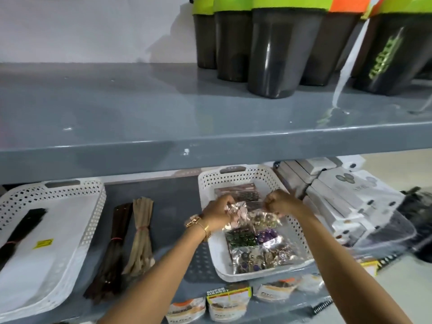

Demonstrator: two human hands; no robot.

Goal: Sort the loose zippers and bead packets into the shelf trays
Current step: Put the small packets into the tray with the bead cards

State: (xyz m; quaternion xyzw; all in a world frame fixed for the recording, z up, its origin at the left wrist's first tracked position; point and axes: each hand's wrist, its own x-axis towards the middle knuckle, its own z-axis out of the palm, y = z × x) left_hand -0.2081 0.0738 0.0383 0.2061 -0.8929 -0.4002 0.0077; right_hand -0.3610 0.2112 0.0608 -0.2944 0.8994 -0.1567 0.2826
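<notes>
Partly blurred, left hand [216, 212] and right hand [280, 203] pinch a bead packet [236, 212] over the right tray [211, 183]; contents indistinct.

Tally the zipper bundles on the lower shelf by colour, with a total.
Black: 1, lying in the left tray
Dark brown: 1, on the bare shelf between the trays
Tan: 1, beside the brown one
Total: 3 bundles; only the black one is in a tray.
</notes>
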